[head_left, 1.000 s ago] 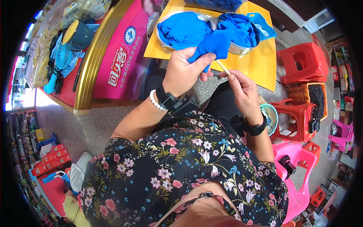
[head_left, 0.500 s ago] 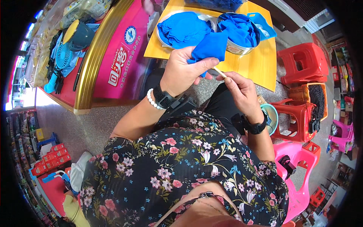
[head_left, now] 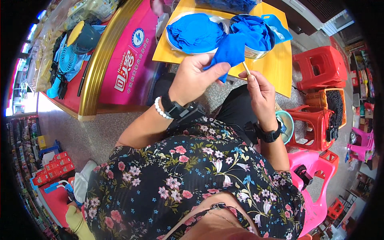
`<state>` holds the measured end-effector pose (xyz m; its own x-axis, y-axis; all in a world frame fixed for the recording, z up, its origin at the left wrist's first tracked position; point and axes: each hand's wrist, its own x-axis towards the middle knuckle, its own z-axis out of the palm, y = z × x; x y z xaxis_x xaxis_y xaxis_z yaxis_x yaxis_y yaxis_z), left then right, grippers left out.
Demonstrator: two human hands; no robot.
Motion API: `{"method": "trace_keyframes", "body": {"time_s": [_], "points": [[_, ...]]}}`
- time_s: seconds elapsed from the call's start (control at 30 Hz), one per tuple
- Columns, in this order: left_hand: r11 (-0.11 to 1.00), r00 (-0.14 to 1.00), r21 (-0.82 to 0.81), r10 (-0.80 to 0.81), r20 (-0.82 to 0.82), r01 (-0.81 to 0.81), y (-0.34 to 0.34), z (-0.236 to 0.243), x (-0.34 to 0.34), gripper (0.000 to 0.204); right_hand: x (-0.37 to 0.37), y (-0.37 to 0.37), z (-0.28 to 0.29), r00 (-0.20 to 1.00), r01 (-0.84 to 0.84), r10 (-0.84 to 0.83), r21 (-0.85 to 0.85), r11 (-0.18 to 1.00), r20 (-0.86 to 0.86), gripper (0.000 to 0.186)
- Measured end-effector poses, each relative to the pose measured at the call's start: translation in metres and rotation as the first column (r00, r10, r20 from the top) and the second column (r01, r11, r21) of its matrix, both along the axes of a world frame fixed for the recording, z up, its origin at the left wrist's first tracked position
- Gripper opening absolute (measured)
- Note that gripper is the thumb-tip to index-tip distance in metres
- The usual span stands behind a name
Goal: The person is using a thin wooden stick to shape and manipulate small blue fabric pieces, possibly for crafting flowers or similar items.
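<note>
My left hand pinches a small blue cloth piece between thumb and fingers, above the near edge of the yellow table. Between the thumb and fingers of my right hand is a thin pale stick, its upper end at the cloth's right edge. Whether the tip is inside the cloth is hidden. Behind my hands, a pile of flat blue cloth pieces lies on a white plate. Beside it stands a round tin filled with crumpled blue cloth.
A light-blue basket and a clear box of blue material stand on the table. At left is a gold-edged pink counter. Red stools, a pink chair and a turquoise bin are at my right.
The stick, lower and slanted before, now points up at the cloth's right edge. My right hand has shifted slightly right, and the cloth has turned and moved right.
</note>
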<state>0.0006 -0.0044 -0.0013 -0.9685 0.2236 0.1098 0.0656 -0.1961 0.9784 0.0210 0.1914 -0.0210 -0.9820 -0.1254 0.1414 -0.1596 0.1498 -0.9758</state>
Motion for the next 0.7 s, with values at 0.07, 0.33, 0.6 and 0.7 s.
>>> {"method": "trace_keyframes", "body": {"time_s": [0.07, 0.33, 0.6, 0.7], "points": [[0.999, 0.997, 0.016, 0.05, -0.05, -0.05, -0.002, 0.006, -0.004, 0.026, 0.0, 0.0, 0.0, 1.0, 0.018, -0.019, 0.076, 0.997, 0.001, 0.02], [0.895, 0.883, -0.295, 0.189, -0.43, -0.335, 0.001, 0.001, -0.001, 0.023, 0.004, -0.006, 0.0, 0.995, 0.021, -0.01, -0.113, 0.993, 0.096, 0.022], [0.886, 0.826, -0.193, 0.286, -0.486, -0.421, 0.013, -0.014, 0.004, 0.023, 0.011, -0.01, -0.002, 0.955, -0.044, 0.14, -0.345, 0.938, 0.261, 0.023], [0.852, 0.759, -0.236, 0.25, -0.601, -0.467, 0.015, -0.009, 0.004, 0.023, 0.013, -0.011, -0.004, 0.921, -0.029, 0.189, -0.424, 0.905, 0.342, 0.022]]}}
